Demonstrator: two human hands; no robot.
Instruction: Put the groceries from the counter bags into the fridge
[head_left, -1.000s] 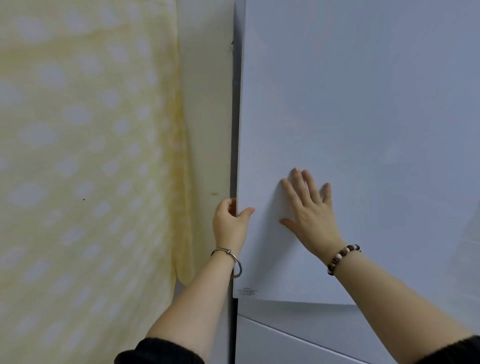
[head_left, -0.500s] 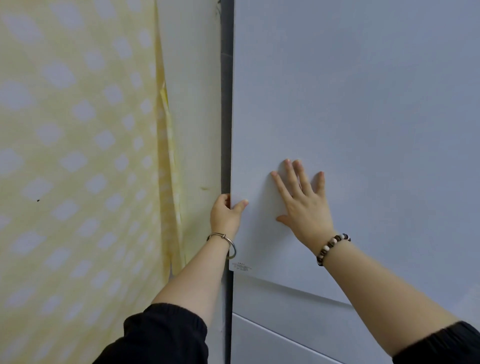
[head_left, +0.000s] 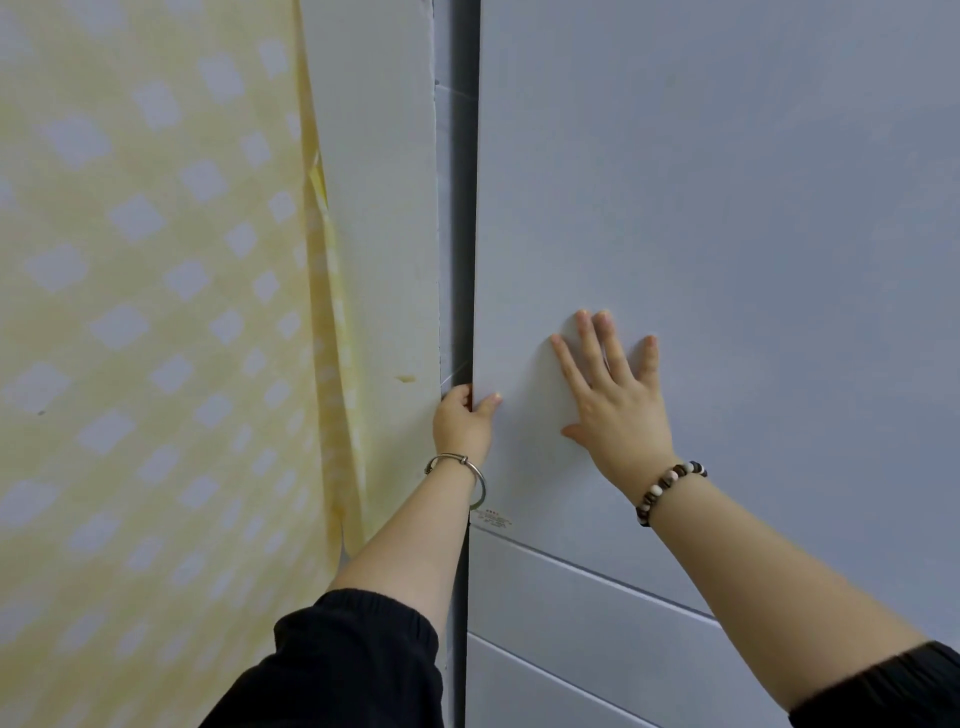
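The left hand (head_left: 462, 423) hooks the left edge of the fridge door (head_left: 727, 208); the right hand (head_left: 618, 410) lies flat, fingers spread, on its front. The dark gap (head_left: 462, 208) alongside has widened, so the door is probably opening. No groceries are in view.

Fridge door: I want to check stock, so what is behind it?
Only a dark gap shows beside the fridge door, where the left hand grips its edge, fingers hidden behind. The right hand lies flat on its front. The interior is covered.
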